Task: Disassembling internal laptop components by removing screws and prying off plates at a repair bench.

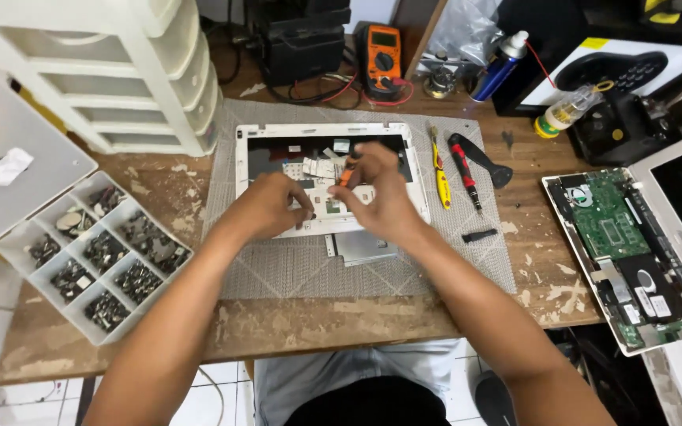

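Both forearms reach forward from the bottom edge over a worn wooden workbench (294,323) onto a grey woven mat (294,272). On that mat lies a white plastic laptop shell (321,132), opened face down, with a loose grey metal plate (361,246) touching its near edge. Left hand (268,207) rests on the shell, fingers curled narrow against its inner surface. Right hand (380,193) pinches a small orange-handled screwdriver (349,167) upright over the shell's middle. Left of the mat sits a clear compartmented screw box (92,252). Right of the shell lie a yellow-handled screwdriver (438,170) and a red-and-black screwdriver (464,170), side by side.
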